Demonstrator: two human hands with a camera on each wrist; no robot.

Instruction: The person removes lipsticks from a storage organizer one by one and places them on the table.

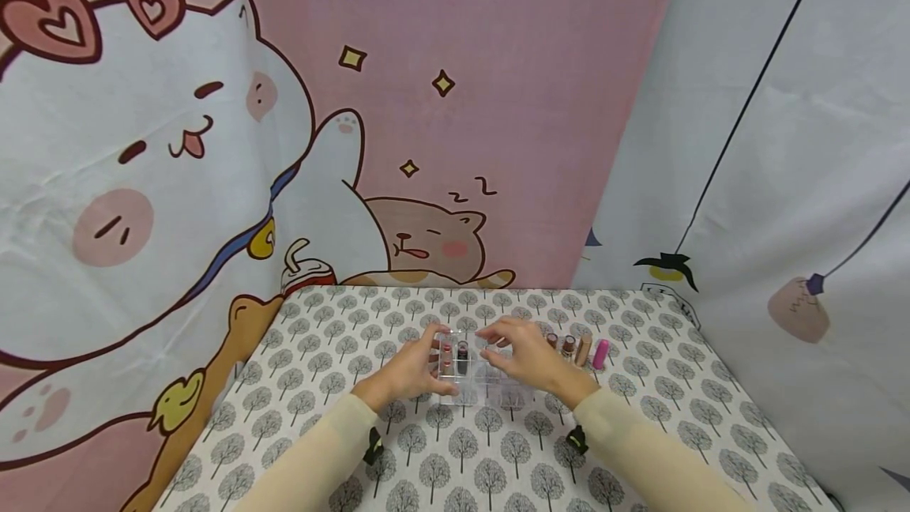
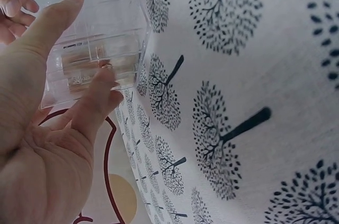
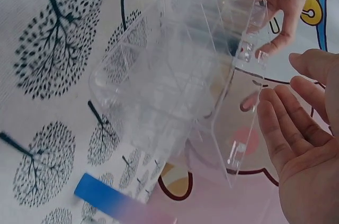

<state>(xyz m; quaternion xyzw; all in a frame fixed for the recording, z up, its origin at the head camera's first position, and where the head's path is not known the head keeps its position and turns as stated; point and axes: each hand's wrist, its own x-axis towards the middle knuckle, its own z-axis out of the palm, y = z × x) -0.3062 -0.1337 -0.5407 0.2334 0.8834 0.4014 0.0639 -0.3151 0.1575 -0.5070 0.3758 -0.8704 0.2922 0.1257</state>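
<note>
A clear plastic organizer [image 1: 465, 399] with small compartments stands on the table in front of me. My left hand [image 1: 407, 368] grips its left end, thumb at the near edge and fingers along the outer side. Inside that end are a dark lipstick tube [image 1: 463, 359] and small red-topped tubes [image 1: 447, 362]; the left wrist view shows gold-toned tubes [image 2: 79, 62] through the wall. My right hand [image 1: 529, 352] hovers over the organizer's right part with fingers extended and nothing between them. In the right wrist view its fingertips [image 3: 266, 97] lie close beside the clear wall.
Right of the organizer, partly behind my right forearm, stand several lipsticks [image 1: 568, 344], a tan tube [image 1: 583, 351] and a bright pink tube [image 1: 600, 354]. A tree-print cloth [image 1: 320, 425] covers the table, and a cartoon curtain [image 1: 526, 141] hangs behind its far edge.
</note>
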